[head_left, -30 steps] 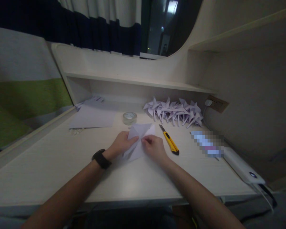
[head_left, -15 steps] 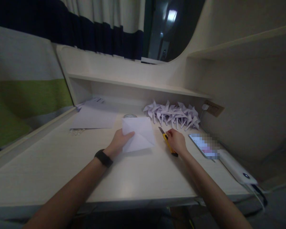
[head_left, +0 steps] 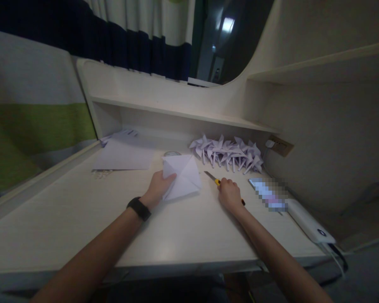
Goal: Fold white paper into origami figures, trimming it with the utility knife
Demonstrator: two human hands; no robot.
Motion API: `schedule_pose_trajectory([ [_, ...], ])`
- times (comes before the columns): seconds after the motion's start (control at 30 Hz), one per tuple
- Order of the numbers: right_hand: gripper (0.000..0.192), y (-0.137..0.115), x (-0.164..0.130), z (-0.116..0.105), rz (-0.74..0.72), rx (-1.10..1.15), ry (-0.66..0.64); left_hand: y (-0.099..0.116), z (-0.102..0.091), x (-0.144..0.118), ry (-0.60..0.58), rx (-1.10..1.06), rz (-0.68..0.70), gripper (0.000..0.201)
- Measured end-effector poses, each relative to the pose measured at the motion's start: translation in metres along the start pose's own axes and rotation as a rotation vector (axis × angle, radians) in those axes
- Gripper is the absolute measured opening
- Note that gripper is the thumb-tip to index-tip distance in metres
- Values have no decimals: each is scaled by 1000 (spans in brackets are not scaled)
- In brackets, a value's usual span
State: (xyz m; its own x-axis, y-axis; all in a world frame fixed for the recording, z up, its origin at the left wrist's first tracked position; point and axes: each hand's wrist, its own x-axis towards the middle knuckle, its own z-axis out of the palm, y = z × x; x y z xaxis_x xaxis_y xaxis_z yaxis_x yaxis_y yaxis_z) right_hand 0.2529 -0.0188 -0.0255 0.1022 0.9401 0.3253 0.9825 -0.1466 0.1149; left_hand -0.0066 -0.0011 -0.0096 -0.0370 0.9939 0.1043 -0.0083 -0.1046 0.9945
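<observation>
My left hand (head_left: pixel 161 186) pinches a square sheet of white paper (head_left: pixel 186 174) by its left edge, thumb on top. Crease lines cross the sheet, and it is held a little above the desk. To the right, my right hand (head_left: pixel 230 194) is closed over the yellow handle of a utility knife (head_left: pixel 217 181). The blade is out and points up and left, toward the paper but apart from it. Part of the handle is hidden under the fingers; its dark end shows past the hand.
Several folded paper pinwheels (head_left: pixel 227 151) lie at the back right. A stack of white paper (head_left: pixel 123 153) lies back left, with small pale pieces (head_left: pixel 101 173) at its front edge. A round object (head_left: pixel 172 154) sits behind the sheet. A phone (head_left: pixel 267 194) and white device (head_left: pixel 309 221) lie right.
My right hand has closed over the knife handle, and the knife has turned so that its blade points further left. The paper in my left hand has tilted slightly.
</observation>
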Motion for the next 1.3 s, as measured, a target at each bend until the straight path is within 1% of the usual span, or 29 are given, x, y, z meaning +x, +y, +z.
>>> schedule_pose_trajectory([
  [0.07, 17, 1, -1, 2, -42, -31, 30, 0, 0, 0, -16, -23, -19, 39],
  [0.13, 19, 2, -2, 3, -72, -43, 38, -1, -1, 0, 0, -18, -25, 38],
  [0.23, 15, 5, -2, 4, -101, -9, 15, -3, -1, 2, 24, -15, -25, 38],
  [0.3, 12, 7, -2, 2, -127, 21, 26, -3, -1, 3, 23, -27, -30, 39],
  [0.33, 10, 8, -3, 1, -148, 37, 55, -4, -1, 3, 27, -32, -34, 39],
  [0.4, 10, 7, -5, -4, -219, 86, 160, -4, 0, 4, 45, -25, -49, 38],
  [0.47, 11, 2, -10, -9, -327, 163, 288, -6, 0, 4, 51, -17, -49, 38],
  [0.53, 12, -7, -17, -13, -453, 232, 386, -7, 0, 5, 52, -2, -39, 38],
  [0.6, 13, -17, -24, -16, -565, 259, 439, -7, 0, 5, 54, 19, -28, 37],
  [0.67, 13, -26, -30, -16, -615, 256, 460, -7, 0, 4, 51, 41, -22, 36],
  [0.8, 13, -34, -36, -13, -632, 214, 449, -5, 0, 2, 44, 64, -12, 34],
  [1.0, 12, -33, -35, -13, -631, 187, 451, -4, 1, 0, 38, 80, -4, 36],
  [1.13, 14, -34, -36, -14, -629, 199, 425, -6, 0, 2, 30, 90, -16, 39],
  [1.3, 16, -34, -36, -13, -626, 193, 426, -8, 1, 2, 32, 30, -8, 39],
])
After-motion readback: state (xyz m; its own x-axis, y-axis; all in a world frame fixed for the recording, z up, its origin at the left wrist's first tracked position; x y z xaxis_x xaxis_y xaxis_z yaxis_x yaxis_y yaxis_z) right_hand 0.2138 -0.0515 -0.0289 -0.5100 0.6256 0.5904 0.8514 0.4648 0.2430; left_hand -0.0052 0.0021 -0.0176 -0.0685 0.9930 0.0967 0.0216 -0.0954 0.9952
